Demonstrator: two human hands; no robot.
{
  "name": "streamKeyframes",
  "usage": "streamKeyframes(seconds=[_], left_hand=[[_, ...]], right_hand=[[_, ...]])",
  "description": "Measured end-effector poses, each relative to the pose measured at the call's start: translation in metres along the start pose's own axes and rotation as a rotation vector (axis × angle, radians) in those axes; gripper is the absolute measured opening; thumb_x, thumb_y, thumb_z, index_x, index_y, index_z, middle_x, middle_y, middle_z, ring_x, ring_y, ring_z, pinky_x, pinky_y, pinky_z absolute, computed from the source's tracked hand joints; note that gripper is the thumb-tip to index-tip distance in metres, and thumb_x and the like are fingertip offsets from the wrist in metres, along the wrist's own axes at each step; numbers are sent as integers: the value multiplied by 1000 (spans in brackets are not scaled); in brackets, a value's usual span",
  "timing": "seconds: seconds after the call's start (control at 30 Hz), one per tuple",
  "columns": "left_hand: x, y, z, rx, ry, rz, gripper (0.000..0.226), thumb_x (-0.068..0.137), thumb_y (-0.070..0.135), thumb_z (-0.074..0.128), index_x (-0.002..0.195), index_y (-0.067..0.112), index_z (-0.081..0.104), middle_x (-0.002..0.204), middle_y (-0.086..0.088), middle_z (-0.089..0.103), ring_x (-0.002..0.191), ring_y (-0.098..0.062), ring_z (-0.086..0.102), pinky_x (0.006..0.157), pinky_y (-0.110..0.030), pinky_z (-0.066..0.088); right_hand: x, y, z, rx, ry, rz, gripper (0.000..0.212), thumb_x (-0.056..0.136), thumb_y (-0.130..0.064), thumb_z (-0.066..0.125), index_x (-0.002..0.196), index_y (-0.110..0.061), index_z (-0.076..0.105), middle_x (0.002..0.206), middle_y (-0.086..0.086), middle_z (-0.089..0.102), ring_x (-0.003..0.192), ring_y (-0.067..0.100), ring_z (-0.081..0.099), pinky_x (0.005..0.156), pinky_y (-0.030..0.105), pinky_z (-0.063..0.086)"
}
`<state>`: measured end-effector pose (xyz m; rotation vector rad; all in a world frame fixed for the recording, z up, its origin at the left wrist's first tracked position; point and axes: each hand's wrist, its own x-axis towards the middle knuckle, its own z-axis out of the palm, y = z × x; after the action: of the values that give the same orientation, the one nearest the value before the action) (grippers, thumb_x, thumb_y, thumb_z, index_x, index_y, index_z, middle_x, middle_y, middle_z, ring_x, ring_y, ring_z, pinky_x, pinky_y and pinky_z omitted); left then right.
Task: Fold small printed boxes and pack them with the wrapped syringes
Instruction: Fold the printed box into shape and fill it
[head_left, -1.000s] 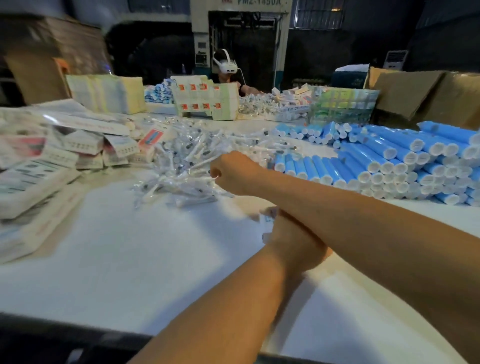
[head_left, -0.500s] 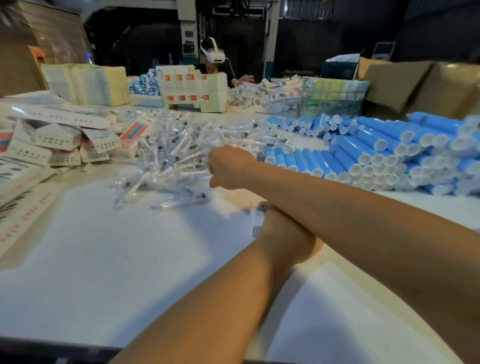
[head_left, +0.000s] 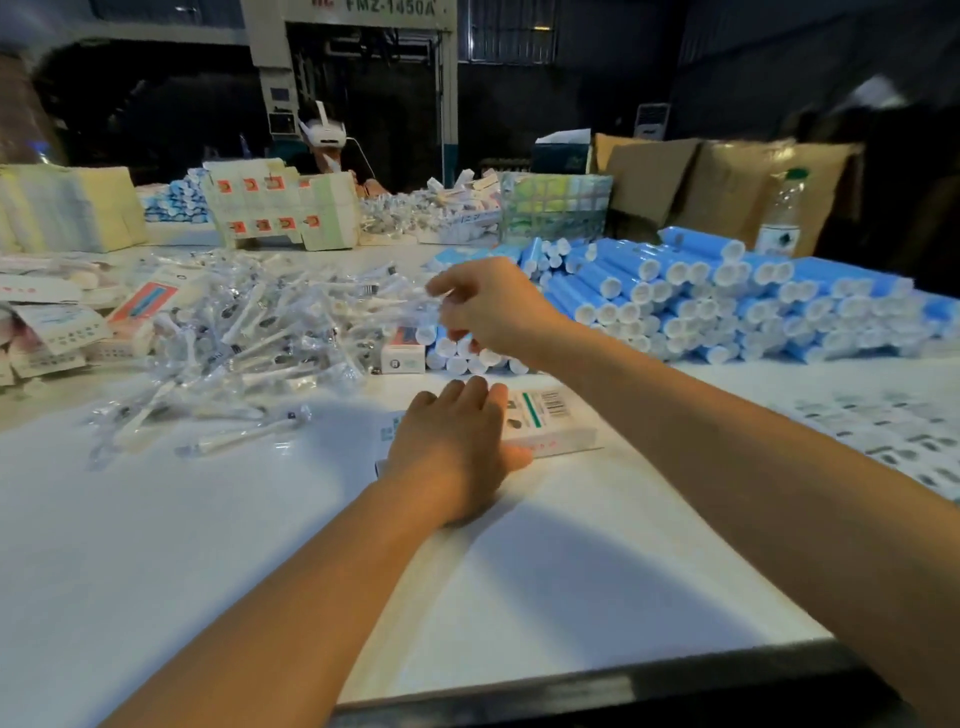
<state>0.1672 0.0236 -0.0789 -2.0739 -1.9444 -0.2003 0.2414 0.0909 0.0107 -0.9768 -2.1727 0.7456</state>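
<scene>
Head view only. Left hand (head_left: 457, 447) lies flat on a box (head_left: 545, 421) on the white table (head_left: 208, 545), fingers straight, pressing it down; barcode end of the box sticks out past the fingertips. Half a second ago this hand was tucked under the right forearm, curled round something small and white. Now it is out in the open, so the box is set down and held steady.

Right hand (head_left: 493, 306) hangs above the near edge of the syringe pile (head_left: 249, 332), just beside the blue tubes (head_left: 701, 301). Fingers curl downward, thumb toward fingertips. A clear wrapper seems to be at the fingertips, but blur hides it: cannot tell if it pinches a syringe. Earlier it was a closed fist lower, at the pile; it has since lifted and moved right.

Another small box (head_left: 402, 353) stands between the pile and the tubes. Flat cartons (head_left: 47, 332) lie far left.

Judgement: picking stage, a syringe probably being fetched for the held box. The box looks flat, so folding may not be finished.
</scene>
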Motion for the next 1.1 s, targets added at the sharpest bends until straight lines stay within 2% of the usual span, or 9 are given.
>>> streamKeyframes(seconds=[0.07, 0.17, 0.27, 0.37, 0.5, 0.63, 0.8, 0.93, 1.1], left_hand=[[0, -2, 1, -40, 73, 33, 56, 87, 57, 43, 128, 19, 38, 123, -2, 47, 109, -22, 44, 82, -34, 34], [2, -6, 2, -120, 89, 3, 61, 87, 63, 38, 131, 22, 37, 128, 1, 45, 116, -20, 42, 87, -34, 34], [7, -8, 2, -121, 83, -38, 68, 87, 66, 32, 139, 22, 29, 137, 3, 38, 124, -19, 37, 94, -35, 34], [8, -8, 2, -126, 100, -40, 69, 85, 66, 30, 140, 24, 27, 136, 5, 38, 122, -17, 38, 93, -33, 34], [6, 2, -1, -159, 108, 17, 74, 81, 68, 27, 141, 25, 28, 136, 7, 39, 121, -15, 38, 92, -31, 33], [6, 7, -1, -163, 124, 45, 75, 81, 67, 28, 141, 23, 31, 135, 6, 41, 118, -15, 39, 92, -31, 33], [5, 9, 0, -194, 163, 31, 71, 82, 64, 34, 140, 22, 34, 131, 6, 44, 116, -16, 40, 89, -32, 33], [4, 11, 0, -173, 176, 22, 73, 80, 65, 30, 139, 22, 35, 130, 5, 45, 115, -17, 41, 88, -32, 34], [3, 7, -2, -165, 182, -47, 74, 79, 66, 26, 139, 22, 32, 132, 4, 43, 118, -18, 41, 88, -33, 34]], right_hand=[[-15, 25, -41, 62, 198, 3, 22, 87, 0, 60, 102, -16, 67, 73, -7, 63, 54, -1, 58, 45, 15, 44], [-43, 73, -82, 154, 331, 105, 17, 84, 0, 65, 89, -16, 70, 60, -10, 63, 47, -2, 55, 40, 14, 39], [-68, 112, -90, 168, 291, 204, 17, 83, 4, 63, 85, -11, 70, 58, -10, 62, 52, 2, 56, 44, 16, 40], [-78, 123, -81, 105, 196, 223, 26, 84, 3, 63, 75, -21, 68, 67, -2, 63, 61, 8, 55, 52, 21, 41], [-77, 116, -66, 68, 134, 112, 26, 81, 5, 64, 76, -19, 69, 69, -9, 63, 56, -7, 53, 55, 6, 39], [-78, 113, -52, 77, 217, 55, 34, 78, 0, 69, 67, -32, 66, 71, -18, 62, 63, -9, 54, 60, 6, 39], [-79, 113, -45, -55, 436, 98, 29, 77, -18, 77, 78, -31, 51, 90, -18, 43, 75, 1, 48, 61, 9, 38], [-83, 109, -36, -55, 477, 124, 32, 79, -16, 75, 72, -30, 48, 79, -13, 55, 69, 4, 50, 60, 16, 41], [-89, 102, -39, 183, 408, 21, 24, 90, -6, 57, 81, -28, 61, 82, -13, 69, 81, 1, 67, 70, 9, 46]])
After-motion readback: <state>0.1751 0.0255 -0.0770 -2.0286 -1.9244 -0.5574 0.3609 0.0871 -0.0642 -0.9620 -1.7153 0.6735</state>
